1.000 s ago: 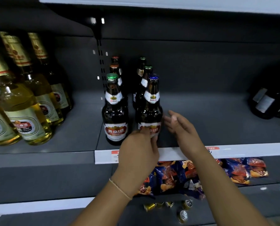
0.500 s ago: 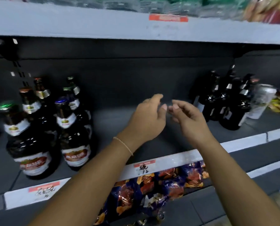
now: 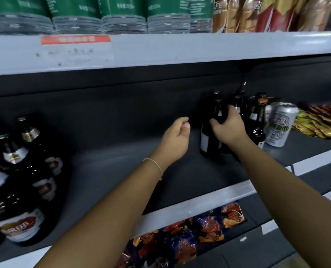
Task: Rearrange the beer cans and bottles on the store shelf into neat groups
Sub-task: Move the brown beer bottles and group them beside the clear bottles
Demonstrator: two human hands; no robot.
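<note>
Head view: the right hand (image 3: 228, 128) is wrapped round the shoulder of a dark bottle (image 3: 212, 132) that stands upright on the dark shelf (image 3: 122, 167), thumb on the near left side and the fingers (image 3: 232, 111) curled over its far right side, clamped on the glass. Just right of those fingers, more dark bottles (image 3: 257, 120) stand packed together, and just beyond them a silver can (image 3: 281, 124) with green lettering stands upright, close beside the nearest bottle. Whether the held bottle touches its neighbours cannot be told, because the hand and the dark glass merge there.

The left hand (image 3: 177, 138) hangs in the air just left of the held bottle, apart from it, its fingers loosely curled with the thumb tip near the forefinger and nothing between them. A thin bracelet (image 3: 154, 164) circles that wrist.

Well away to the left of the left fingers, a group of brown beer bottles (image 3: 19, 186) with white and red labels stands at the shelf's near left end. Below both hands, under the shelf's grey front strip (image 3: 209, 200), lie blue and orange snack packets (image 3: 189, 235). Above the hands, the upper shelf (image 3: 160, 49) carries a red and white price tag (image 3: 75, 49), green-labelled packs (image 3: 122, 14), blurred, and brown bags (image 3: 267, 12). Right of the can lie yellow and red packets (image 3: 321, 120).
</note>
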